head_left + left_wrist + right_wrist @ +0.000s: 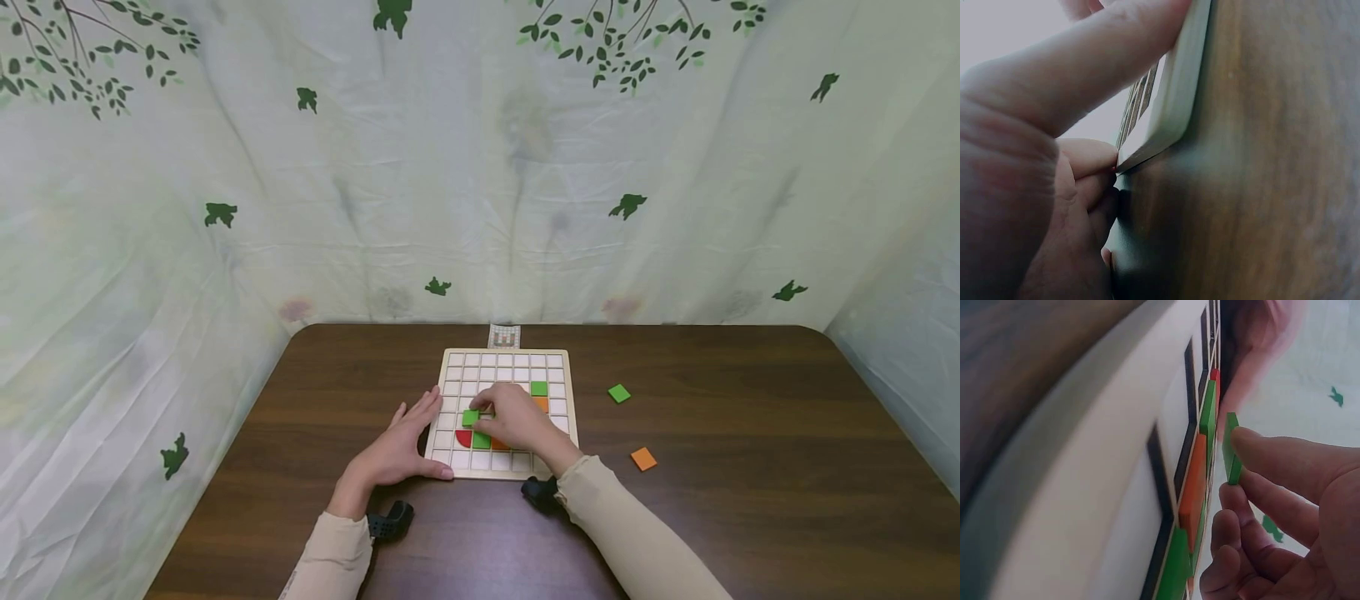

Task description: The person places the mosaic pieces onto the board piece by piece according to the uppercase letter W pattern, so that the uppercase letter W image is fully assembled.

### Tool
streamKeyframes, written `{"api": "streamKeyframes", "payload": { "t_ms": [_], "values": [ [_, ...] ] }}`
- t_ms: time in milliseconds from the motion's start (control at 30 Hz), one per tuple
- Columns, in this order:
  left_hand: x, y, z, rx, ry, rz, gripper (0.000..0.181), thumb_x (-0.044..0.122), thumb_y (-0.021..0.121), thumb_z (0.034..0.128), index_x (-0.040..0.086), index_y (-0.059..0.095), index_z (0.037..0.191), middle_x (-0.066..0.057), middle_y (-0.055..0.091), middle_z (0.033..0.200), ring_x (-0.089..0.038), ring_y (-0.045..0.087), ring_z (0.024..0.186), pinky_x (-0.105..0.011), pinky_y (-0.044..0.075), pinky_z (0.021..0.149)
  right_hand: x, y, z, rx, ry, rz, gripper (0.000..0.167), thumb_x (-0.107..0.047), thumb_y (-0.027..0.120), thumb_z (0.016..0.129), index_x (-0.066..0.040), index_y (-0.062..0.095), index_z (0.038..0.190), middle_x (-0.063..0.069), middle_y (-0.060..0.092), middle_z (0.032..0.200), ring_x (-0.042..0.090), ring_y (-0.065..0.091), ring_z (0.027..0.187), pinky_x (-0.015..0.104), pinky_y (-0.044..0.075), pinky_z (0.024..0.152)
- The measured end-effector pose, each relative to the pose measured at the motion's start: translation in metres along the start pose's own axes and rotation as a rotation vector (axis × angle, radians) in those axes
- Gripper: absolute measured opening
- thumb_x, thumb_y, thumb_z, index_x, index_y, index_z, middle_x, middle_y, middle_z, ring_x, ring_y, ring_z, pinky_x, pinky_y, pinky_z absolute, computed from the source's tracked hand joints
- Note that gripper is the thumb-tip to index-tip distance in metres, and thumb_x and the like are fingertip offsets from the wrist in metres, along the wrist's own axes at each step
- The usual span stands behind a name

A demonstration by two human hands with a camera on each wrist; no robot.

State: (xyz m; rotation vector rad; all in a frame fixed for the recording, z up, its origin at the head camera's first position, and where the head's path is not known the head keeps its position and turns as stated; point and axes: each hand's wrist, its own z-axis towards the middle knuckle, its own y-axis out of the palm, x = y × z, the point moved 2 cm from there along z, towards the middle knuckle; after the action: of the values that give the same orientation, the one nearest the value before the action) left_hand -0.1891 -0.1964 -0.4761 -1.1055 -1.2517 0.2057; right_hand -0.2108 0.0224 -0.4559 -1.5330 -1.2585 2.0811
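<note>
A white gridded board [555,362] with a pale wooden rim lies on the table. My right hand [513,417] is over its middle, pinching a small green square tile [470,418] between thumb and fingers. In the right wrist view that green tile [1231,449] is on edge, apart from the board [1129,412]. A red rounded tile [464,438], a green tile [482,440] and a partly covered orange tile [499,444] sit in a row on the grid. My left hand [397,446] rests at the near left corner, thumb [1104,53] on the rim, fingers along the left side.
Right of the board lie a loose green tile [618,393] and an orange tile [643,459] on the brown table [735,417]. Another green tile [538,388] is at the grid's upper right. A small printed card [504,336] touches the far side. A leaf-patterned curtain [480,167] hangs behind.
</note>
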Motion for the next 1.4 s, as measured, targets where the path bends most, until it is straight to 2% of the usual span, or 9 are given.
{"api": "streamKeyframes", "payload": {
  "t_ms": [433, 700, 1400],
  "values": [
    [-0.001, 0.001, 0.0, 0.003, -0.001, -0.004, 0.12, 0.05, 0.087, 0.074, -0.002, 0.02, 0.158, -0.016, 0.012, 0.167, -0.033, 0.008, 0.154, -0.06, 0.0, 0.12, -0.004, 0.005, 0.007, -0.038, 0.037, -0.029, 0.025, -0.018, 0.081, 0.085, -0.009, 0.078, 0.108, 0.001, 0.075, 0.1, 0.015, 0.068, 0.093, 0.032, 0.054, 0.083],
    [-0.003, 0.001, 0.0, -0.008, -0.022, 0.01, 0.121, 0.051, 0.087, 0.0739, 0.0, 0.018, 0.159, -0.013, 0.01, 0.168, -0.03, 0.006, 0.154, -0.058, -0.001, 0.121, -0.007, 0.007, 0.009, -0.048, 0.043, -0.048, 0.025, -0.018, 0.08, 0.086, -0.008, 0.078, 0.108, 0.001, 0.075, 0.099, 0.015, 0.068, 0.093, 0.031, 0.055, 0.082],
    [-0.002, 0.001, 0.0, -0.008, -0.028, 0.001, 0.121, 0.051, 0.087, 0.0734, 0.001, 0.018, 0.16, -0.012, 0.01, 0.168, -0.03, 0.006, 0.154, -0.057, -0.001, 0.121, -0.004, 0.003, 0.008, -0.034, 0.042, -0.032, 0.028, -0.019, 0.08, 0.085, -0.007, 0.076, 0.111, 0.002, 0.074, 0.101, 0.017, 0.067, 0.094, 0.033, 0.054, 0.084]
  ]
}}
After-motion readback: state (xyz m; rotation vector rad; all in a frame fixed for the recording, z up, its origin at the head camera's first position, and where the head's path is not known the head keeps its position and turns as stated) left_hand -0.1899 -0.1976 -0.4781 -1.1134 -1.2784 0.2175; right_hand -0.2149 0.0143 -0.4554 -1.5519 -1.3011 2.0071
